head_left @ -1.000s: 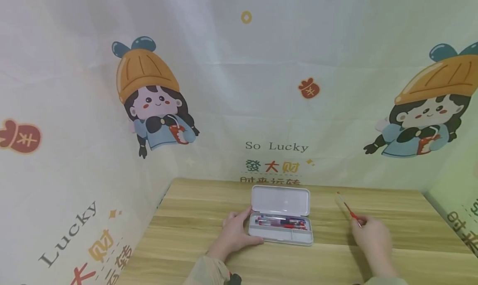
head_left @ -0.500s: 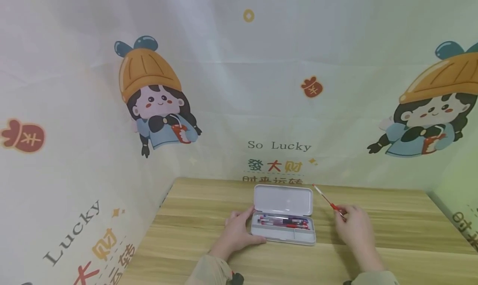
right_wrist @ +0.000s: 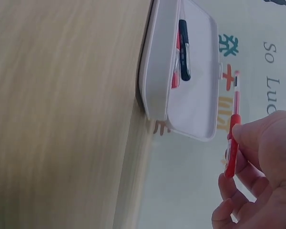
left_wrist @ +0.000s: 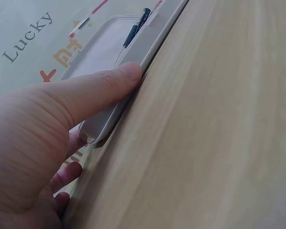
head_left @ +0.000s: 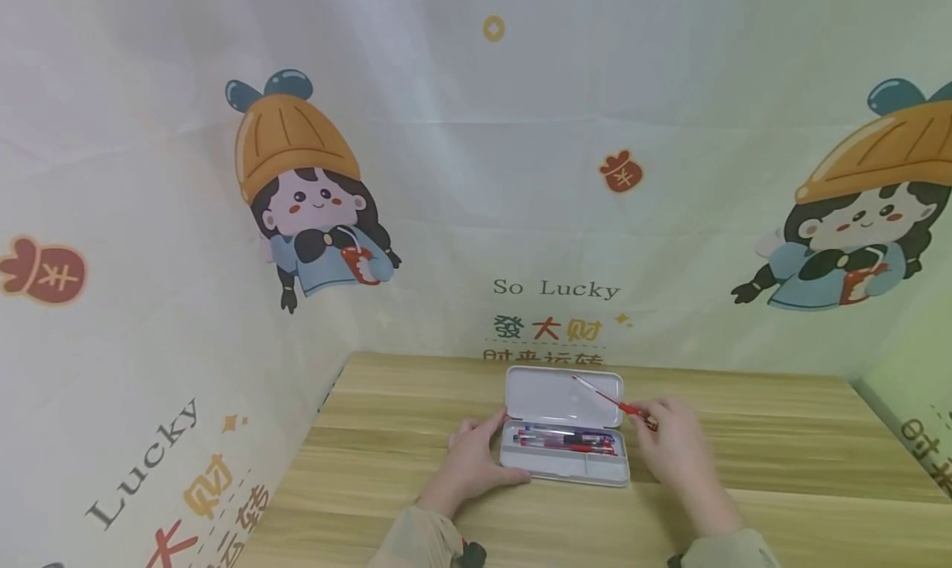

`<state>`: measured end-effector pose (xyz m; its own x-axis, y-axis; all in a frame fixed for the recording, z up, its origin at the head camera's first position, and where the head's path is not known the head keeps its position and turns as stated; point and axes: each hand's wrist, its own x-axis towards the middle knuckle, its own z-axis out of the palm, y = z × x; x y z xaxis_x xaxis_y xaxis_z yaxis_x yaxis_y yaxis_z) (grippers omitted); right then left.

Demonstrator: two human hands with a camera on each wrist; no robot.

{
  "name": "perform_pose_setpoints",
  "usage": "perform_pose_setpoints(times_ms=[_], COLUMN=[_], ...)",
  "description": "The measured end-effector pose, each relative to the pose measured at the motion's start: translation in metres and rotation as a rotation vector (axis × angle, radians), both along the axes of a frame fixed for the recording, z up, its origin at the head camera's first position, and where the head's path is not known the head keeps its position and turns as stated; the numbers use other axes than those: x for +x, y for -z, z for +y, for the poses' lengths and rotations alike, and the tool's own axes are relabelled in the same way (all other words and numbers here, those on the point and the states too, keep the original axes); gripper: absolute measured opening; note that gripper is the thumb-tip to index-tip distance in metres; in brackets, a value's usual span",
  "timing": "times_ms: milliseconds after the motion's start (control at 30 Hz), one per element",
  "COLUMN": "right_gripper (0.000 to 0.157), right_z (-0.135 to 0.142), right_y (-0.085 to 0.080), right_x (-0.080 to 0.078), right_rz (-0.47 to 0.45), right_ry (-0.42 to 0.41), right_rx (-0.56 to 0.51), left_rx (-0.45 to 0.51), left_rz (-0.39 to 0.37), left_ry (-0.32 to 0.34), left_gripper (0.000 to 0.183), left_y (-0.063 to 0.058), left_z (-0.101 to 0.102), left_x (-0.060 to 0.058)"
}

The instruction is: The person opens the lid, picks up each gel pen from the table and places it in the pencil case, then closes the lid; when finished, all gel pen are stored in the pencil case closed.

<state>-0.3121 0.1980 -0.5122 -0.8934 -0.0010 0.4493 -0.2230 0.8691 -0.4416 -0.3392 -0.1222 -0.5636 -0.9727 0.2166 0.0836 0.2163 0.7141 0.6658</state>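
A white pencil case [head_left: 546, 466] lies on the table with its lid [head_left: 550, 394] raised at the back. Several pens [head_left: 568, 441] with clear barrels and red, dark or blue parts lie in its rear compartment. My left hand [head_left: 470, 467] grips the case's left end, thumb [left_wrist: 126, 76] along the front edge and the other fingers around the far side. In my right hand [head_left: 673, 440], thumb and fingers pinch a red gel pen [right_wrist: 233, 143] by its red grip section. That pen is tilted, its far end pointing up and left, and overlaps the lid in the head view.
A wood-grain table [head_left: 394, 411] carries the case near its back edge. Behind it hangs a pale printed cloth [head_left: 446, 179] with cartoon figures and lettering, which also covers the left and right sides.
My right hand has carried the red gel pen leftward, from beside the case to just off its right side. My left hand keeps its grip on the case.
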Motion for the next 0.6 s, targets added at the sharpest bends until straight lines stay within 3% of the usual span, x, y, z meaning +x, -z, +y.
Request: perform_pose_setpoints(times_ms=[600], right_gripper=[0.010], right_z=[-0.048], right_y=[0.011], right_x=[-0.026], right_rz=[0.042], right_ry=[-0.200], right_rx=[0.175], left_rx=[0.007], left_rz=[-0.025], left_ry=[-0.001], left_gripper=[0.123], left_y=[0.000], left_z=[-0.002], left_x=[-0.001])
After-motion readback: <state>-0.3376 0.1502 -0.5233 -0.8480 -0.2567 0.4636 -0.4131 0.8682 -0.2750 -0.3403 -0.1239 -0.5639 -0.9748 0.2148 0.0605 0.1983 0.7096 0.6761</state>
